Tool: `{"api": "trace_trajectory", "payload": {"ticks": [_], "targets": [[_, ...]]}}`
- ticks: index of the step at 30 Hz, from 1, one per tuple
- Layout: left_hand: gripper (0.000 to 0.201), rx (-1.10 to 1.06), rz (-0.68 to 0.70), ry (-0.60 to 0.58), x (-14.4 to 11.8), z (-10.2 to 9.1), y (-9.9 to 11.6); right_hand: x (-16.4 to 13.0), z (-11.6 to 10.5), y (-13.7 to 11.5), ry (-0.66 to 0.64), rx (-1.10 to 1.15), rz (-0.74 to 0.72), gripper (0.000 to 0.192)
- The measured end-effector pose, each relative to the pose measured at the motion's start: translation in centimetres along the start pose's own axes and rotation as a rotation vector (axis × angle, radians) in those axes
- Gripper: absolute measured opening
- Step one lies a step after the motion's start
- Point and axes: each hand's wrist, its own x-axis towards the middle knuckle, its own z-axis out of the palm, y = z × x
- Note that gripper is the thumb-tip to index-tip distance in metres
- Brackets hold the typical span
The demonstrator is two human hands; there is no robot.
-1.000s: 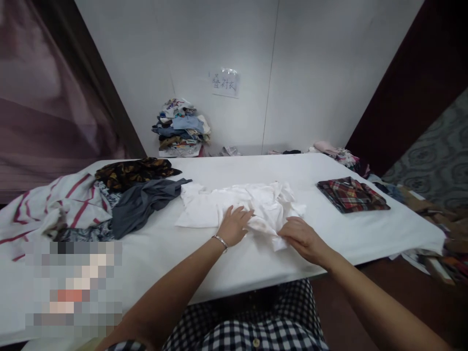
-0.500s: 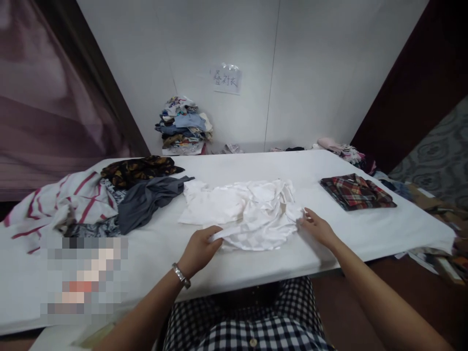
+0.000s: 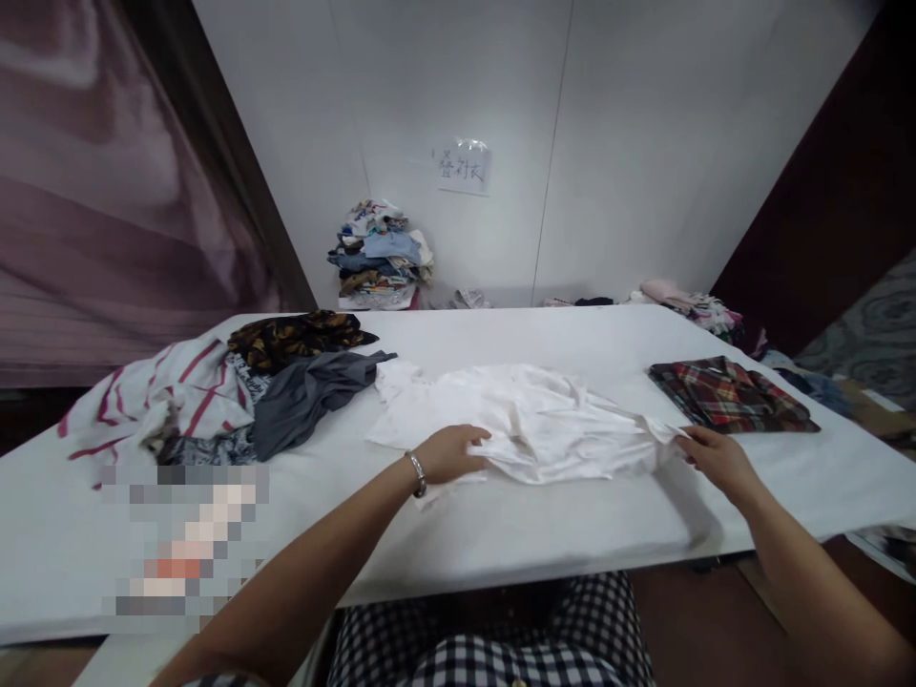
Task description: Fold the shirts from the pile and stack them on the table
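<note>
Looks like a garment-sorting workroom: long white-covered table [image 3: 501, 534], loose clothes heaped [image 3: 215, 401] left of the fingers, a folded plaid shirt [image 3: 730, 396] to their right, stacked clothing [image 3: 383, 258] beyond against bare wall, handwritten paper sign [image 3: 464, 167] above.

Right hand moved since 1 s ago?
Yes. The right hand went rightward, drawing the white shirt edge out; it now sits just below the folded plaid shirt.

The white shirt [image 3: 530, 429] looks like thin, crinkly matt cloth, lying on a counter [image 3: 501, 534] covered in smooth matt white fabric. Right of it, the plaid shirt [image 3: 730, 393] looks softer woven, and there's a shiny metal bracelet [image 3: 417, 473] on the wrist.
</note>
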Motion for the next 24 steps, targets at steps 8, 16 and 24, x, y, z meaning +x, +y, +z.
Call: {"api": "trace_trajectory", "payload": {"ticks": [8,16,24], "targets": [[0.045,0.334,-0.228,0.356,-2.0,1.0,-5.0,-1.1,0.9,2.0,-0.054,0.264,0.178,0.044],[0.056,0.502,-0.191,0.209,1.6,-0.8,-5.9,-1.2,1.5,-0.3,-0.007,0.390,0.158,0.052],[0.024,0.576,-0.226,0.160,0.6,-4.3,-6.5,-0.9,-0.1,-0.2,0.094,0.477,0.164,0.061]]}}
